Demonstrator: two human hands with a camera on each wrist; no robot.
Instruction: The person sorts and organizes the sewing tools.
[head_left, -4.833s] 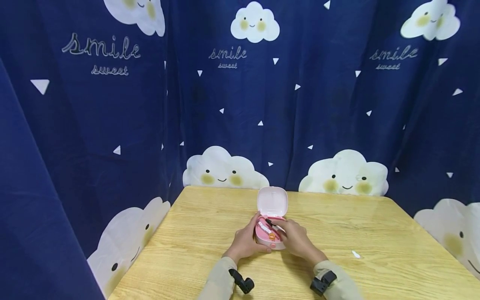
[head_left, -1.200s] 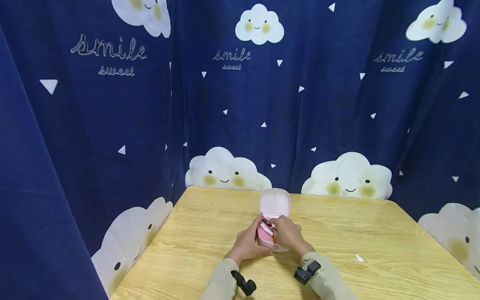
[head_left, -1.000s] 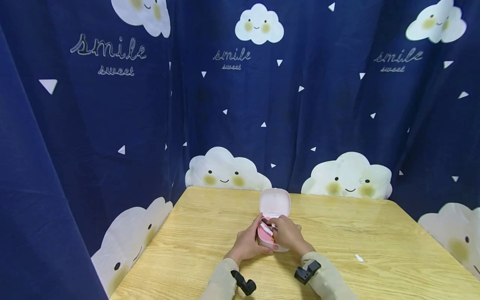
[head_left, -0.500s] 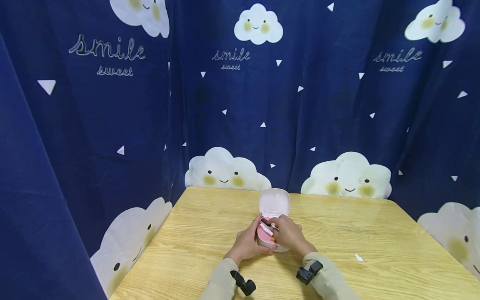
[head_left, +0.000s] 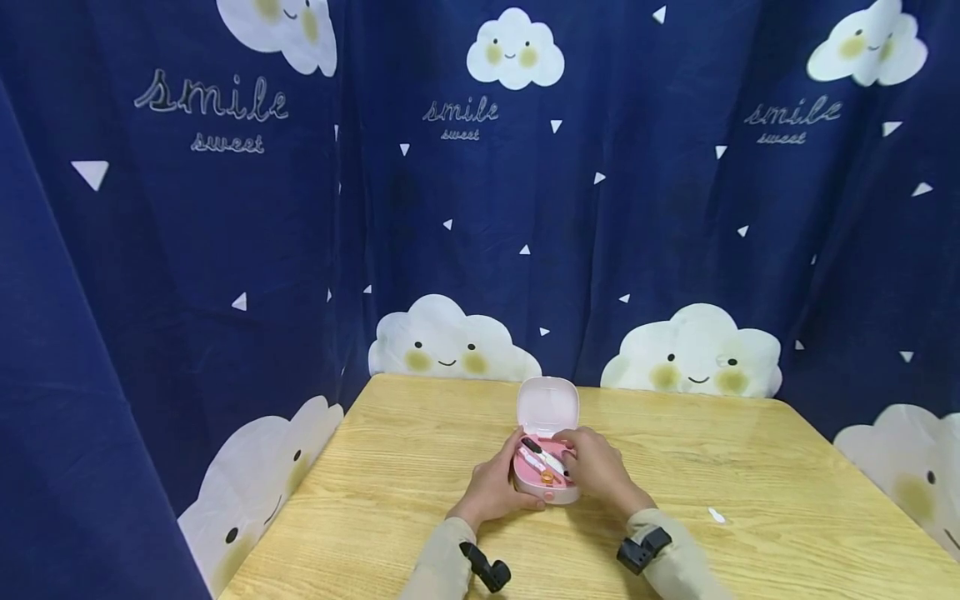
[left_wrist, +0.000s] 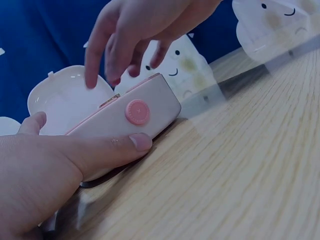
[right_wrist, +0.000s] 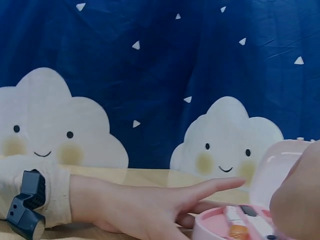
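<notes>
A small pale-pink case [head_left: 562, 497] stands on the table with its lid [head_left: 547, 403] raised at the back. My left hand [head_left: 493, 485] grips its left side, the thumb [left_wrist: 112, 150] lying along the front wall below a round pink button [left_wrist: 137, 112]. Inside lie a white stick-like tool [head_left: 553, 463] with a black end, a slim white piece [head_left: 531, 459] and a small orange item [head_left: 547, 477]. Over the case's right part hovers my right hand [head_left: 602, 472], its fingers hanging loosely apart with nothing between them in the left wrist view.
A small white flat piece [head_left: 716, 515] lies on the wooden table [head_left: 420, 433], right of my right arm. Blue curtains [head_left: 480, 208] with cloud prints hang behind the table and along its sides. Each sleeve carries a black wrist camera [head_left: 643, 550].
My right hand, earlier down in the case with its fingertips at the black-ended tool, has drawn back to the right and loosened. The tool and orange item now show plainly. My left hand stays.
</notes>
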